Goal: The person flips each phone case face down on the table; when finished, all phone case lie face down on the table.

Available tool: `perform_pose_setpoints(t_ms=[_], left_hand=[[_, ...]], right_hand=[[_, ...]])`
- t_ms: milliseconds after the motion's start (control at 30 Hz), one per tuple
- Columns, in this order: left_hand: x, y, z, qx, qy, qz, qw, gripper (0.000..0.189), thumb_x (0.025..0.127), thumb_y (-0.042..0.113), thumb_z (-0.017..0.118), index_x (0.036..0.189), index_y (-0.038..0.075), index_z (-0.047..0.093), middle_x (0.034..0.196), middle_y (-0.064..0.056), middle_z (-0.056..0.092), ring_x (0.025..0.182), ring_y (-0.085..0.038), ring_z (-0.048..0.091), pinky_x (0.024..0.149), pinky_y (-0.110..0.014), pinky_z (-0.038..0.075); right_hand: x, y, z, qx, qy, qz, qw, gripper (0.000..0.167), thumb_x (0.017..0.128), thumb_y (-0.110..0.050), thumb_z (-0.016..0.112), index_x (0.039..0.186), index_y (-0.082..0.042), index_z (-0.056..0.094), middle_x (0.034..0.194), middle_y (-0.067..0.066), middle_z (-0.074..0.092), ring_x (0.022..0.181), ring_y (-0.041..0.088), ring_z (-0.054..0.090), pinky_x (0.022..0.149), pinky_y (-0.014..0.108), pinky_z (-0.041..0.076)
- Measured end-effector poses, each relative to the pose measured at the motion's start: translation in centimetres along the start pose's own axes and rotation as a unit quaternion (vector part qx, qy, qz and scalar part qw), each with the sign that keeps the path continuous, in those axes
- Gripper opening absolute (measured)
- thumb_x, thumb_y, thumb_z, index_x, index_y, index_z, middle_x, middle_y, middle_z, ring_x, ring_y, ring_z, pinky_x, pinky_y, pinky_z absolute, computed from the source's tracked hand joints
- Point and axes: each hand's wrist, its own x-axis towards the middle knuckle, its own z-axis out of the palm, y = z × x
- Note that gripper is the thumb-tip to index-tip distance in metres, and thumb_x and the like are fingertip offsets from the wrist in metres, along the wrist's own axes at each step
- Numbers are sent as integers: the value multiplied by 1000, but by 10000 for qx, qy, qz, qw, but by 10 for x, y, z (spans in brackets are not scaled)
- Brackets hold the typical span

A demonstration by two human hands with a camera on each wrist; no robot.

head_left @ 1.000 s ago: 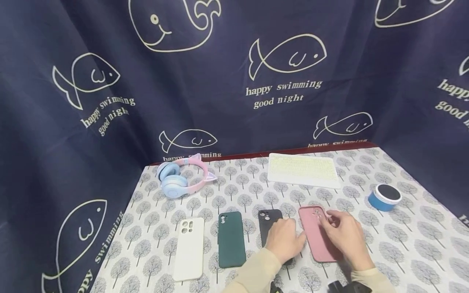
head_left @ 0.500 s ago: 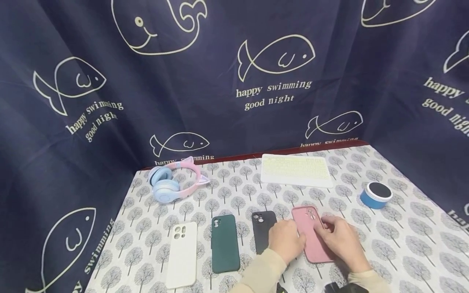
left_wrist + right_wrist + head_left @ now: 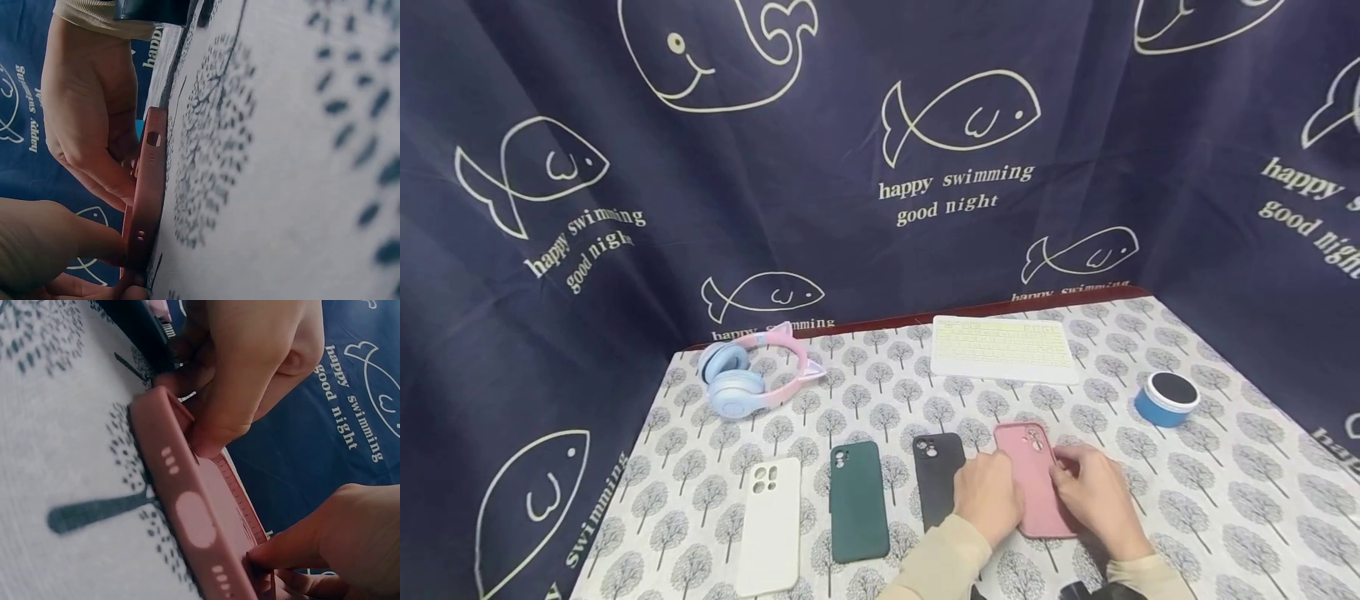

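Observation:
A pink phone case (image 3: 1039, 492) lies on the table with its hollow inside facing up. My left hand (image 3: 988, 496) grips its left edge; in the right wrist view the left thumb (image 3: 215, 437) is inside the rim and the fingers are outside. On the opposite edge, my right hand (image 3: 1097, 500) pinches the case's side wall, thumb inside. Both hands also meet the case in the left wrist view, where the bottom wall (image 3: 147, 181) with its port cutout faces the camera. A black phone case (image 3: 938, 475) lies just left of my left hand, which partly hides it.
Farther left lie a dark green phone case (image 3: 859, 504) and a white phone case (image 3: 770, 529). Cat-ear headphones (image 3: 737, 392) stand at the back left, a white keyboard (image 3: 1003, 350) at the back. On the right is a blue round speaker-like object (image 3: 1167, 400).
My left hand has shifted off the black case to the pink case's left edge and now grips it. The right hand has stayed at the right edge. The head view has turned slightly.

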Motion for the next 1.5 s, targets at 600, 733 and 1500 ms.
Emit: perform_pose_setpoints(t_ms=[600, 733, 1500], left_hand=[[3, -5, -25, -1688, -102, -476, 9845, 15, 78, 17, 72, 74, 18, 58, 57, 10, 49, 49, -7, 47, 49, -24, 42], [3, -1, -29, -1985, 39, -626, 9781, 19, 78, 18, 72, 96, 13, 70, 50, 14, 45, 43, -4, 43, 48, -22, 40], [-3, 10, -34, -1751, 447, -364, 9829, 28, 77, 34, 77, 98, 16, 71, 51, 17, 43, 55, -5, 50, 56, -23, 44]], right_hand=[[4, -3, -2, 641, -371, 422, 9964, 30, 85, -5, 69, 111, 9, 69, 85, 7, 71, 76, 19, 63, 67, 36, 50], [4, -4, -1, 757, -411, 399, 9955, 27, 84, -5, 69, 108, 8, 70, 82, 6, 70, 74, 17, 63, 65, 31, 49], [-1, -16, 14, 1027, -430, 246, 9935, 33, 74, 4, 66, 107, 8, 71, 83, 6, 72, 77, 20, 64, 76, 38, 49]])
